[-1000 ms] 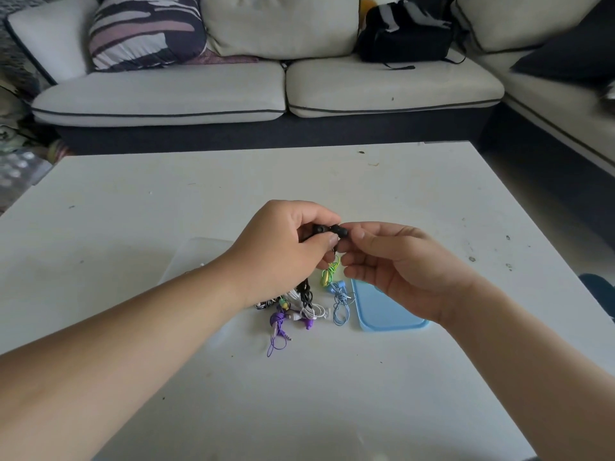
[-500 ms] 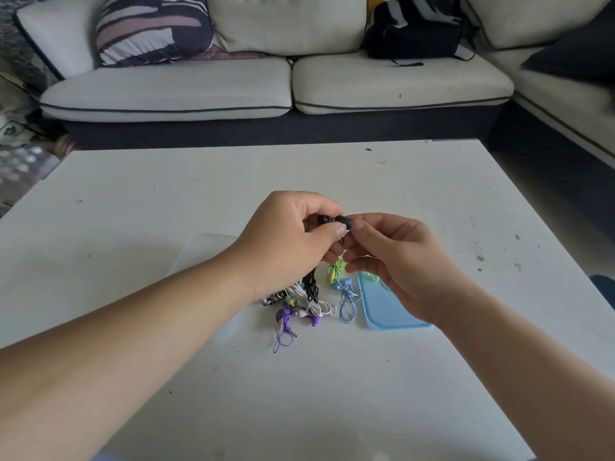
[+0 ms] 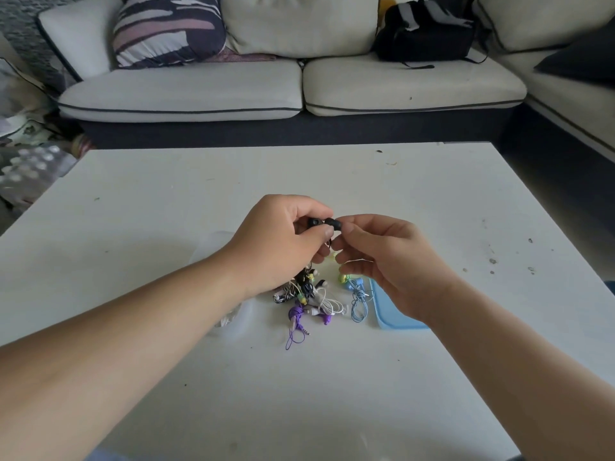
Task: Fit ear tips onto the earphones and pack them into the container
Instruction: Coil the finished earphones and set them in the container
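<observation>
Hands: left hand (image 3: pixel 283 242) pinches small black earphone bud (image 3: pixel 314 222); right hand (image 3: pixel 386 264) pinches small black rubber ear tip (image 3: pixel 333 224).
Where: above white table (image 3: pixel 199 181), tip touching bud's right side.
Push: probably sideways, leftward.

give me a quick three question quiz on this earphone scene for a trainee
1. True or false: the left hand and right hand both pinch small black earphone parts above the table.
2. Where is the blue lid? A) on the table, partly behind the right wrist B) on the sofa C) in the left hand
3. Fill in: the bundle in the earphone pile nearest the camera is ____.
Key: 1 true; 2 A; 3 purple
</observation>
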